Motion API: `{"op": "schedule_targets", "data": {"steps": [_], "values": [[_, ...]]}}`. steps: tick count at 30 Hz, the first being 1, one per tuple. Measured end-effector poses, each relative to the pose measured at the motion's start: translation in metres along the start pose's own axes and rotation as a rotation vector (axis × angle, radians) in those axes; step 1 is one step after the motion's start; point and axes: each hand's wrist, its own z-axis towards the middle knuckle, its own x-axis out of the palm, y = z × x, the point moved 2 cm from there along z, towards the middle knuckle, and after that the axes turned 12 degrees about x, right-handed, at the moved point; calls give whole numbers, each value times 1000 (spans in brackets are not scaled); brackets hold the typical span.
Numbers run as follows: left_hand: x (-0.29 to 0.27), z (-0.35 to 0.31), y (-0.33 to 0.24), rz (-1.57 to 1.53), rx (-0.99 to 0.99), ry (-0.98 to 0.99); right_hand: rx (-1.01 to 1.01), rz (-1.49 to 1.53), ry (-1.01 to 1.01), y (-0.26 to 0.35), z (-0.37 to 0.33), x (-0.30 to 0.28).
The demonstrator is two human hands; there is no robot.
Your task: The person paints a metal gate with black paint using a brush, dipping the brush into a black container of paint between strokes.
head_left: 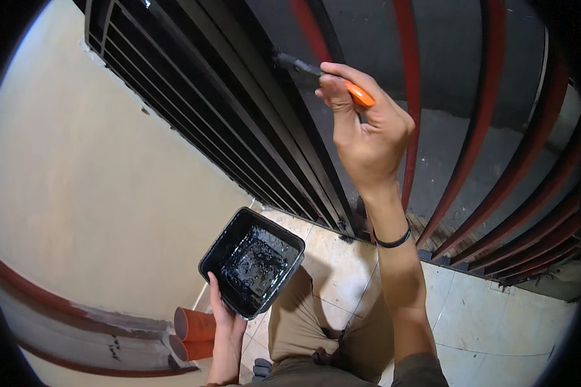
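Head view: right hand (370,135) is grasping orange-handled brush (305,65) at dark frame (265,97), upper centre; left hand (226,314) is holding black tray (231,237), lower centre; light lengthwise strokes should be limiting drips

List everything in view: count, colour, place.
Paintbrush: 1, orange handle, tip at the dark bars
Tub: 1, black, lower centre
Wet paint: black, inside the tub
Dark bars: several, near-black, upper left to centre
Red bars: several, dark red, right
Cylinders: 2, orange-red, lower left
Wall: 1, cream, left
Floor tiles: several, pale, below
Dark object: 1, grey, lower edge, unclear what
Wristband: 1, black, right wrist
Trousers: 1 pair, tan, bottom centre
Left hand: 1, bare, holding the tub
Right hand: 1, bare, holding the paintbrush
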Motion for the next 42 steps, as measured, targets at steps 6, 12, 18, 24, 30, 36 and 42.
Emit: {"op": "schedule_targets", "data": {"steps": [6, 12, 18, 24, 30, 36, 42], "values": [[5, -7, -3, -2, 14, -7, 311, -161, 64, -25, -57, -25], [17, -2, 4, -17, -10, 13, 159, 1, 38, -10, -22, -2], [29, -10, 9, -40, -32, 30, 256, 6, 56, -8, -32, -24], [28, -14, 13, -63, -5, -2, 232, -197, 202, -17, -60, -35], [27, -9, 16, -72, -54, 19, 112, -126, 125, 5, -12, -14], [18, -5, 18, -111, -81, 37, 142, -33, 100, -26, -46, -15], [14, 0, 23, -153, -105, 35, 525, -110, 93, -17, -95, -66]]}}
